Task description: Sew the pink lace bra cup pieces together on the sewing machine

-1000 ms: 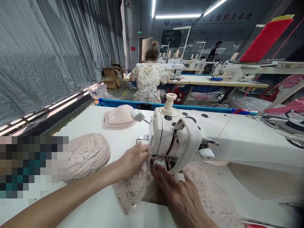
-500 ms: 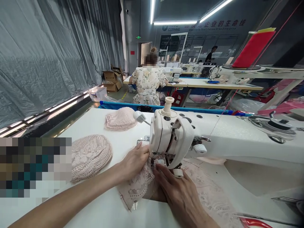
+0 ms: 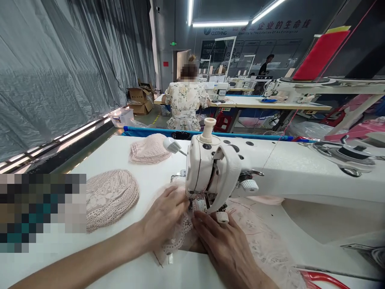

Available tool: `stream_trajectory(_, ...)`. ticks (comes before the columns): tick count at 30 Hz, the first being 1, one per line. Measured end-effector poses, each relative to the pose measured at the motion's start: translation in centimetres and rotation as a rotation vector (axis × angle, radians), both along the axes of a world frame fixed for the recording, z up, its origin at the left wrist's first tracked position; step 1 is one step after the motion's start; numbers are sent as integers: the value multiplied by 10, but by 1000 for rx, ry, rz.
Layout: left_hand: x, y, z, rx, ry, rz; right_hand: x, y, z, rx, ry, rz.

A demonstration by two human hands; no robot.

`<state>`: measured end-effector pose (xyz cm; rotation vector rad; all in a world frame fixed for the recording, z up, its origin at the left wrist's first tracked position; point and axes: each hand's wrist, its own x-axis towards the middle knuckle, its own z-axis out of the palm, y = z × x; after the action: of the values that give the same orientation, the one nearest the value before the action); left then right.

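Pale pink lace [image 3: 182, 237] lies on the white table [image 3: 156, 176], running in under the needle end of the sewing machine [image 3: 200, 164]. The left hand [image 3: 165, 212] rests over it with bent fingers, while the right hand [image 3: 227, 241] lies flatter, fingertips beside the needle area; whether either grip is pinching the cloth or only pressing it, I cannot tell. Left of the machine sit a lacy pile [image 3: 116, 196] and, farther back, a smoother pink pile [image 3: 150, 149].

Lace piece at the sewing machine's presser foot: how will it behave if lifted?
The lace piece is probably floppy: it looks thin and partly see-through. Likely light for its size, given the openwork holes. Its scalloped, perforated edge could snag fairly easily.
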<state>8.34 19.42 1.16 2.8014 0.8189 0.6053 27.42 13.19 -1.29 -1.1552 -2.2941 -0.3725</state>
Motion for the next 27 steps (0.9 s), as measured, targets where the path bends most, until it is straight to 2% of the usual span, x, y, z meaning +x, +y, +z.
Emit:
stream_trajectory(5, 1, -39, 0, 46, -29, -15, -2, -4, 2, -39, 81, 62)
stream_trajectory(11, 3, -44, -6, 105, -42, 12, -4, -6, 5, -63, 120, 59)
stream_trajectory(15, 3, -42, -8, 105, -27, 35, -3, -5, 4, -98, 127, 78)
stream_trajectory(19, 1, -35, -5, 112, 23, 70, -2, -4, 2, -67, 82, 51)
stream_trajectory(27, -2, 13, 16, 69, 139, 111, -1, -4, -1, -73, 128, 37)
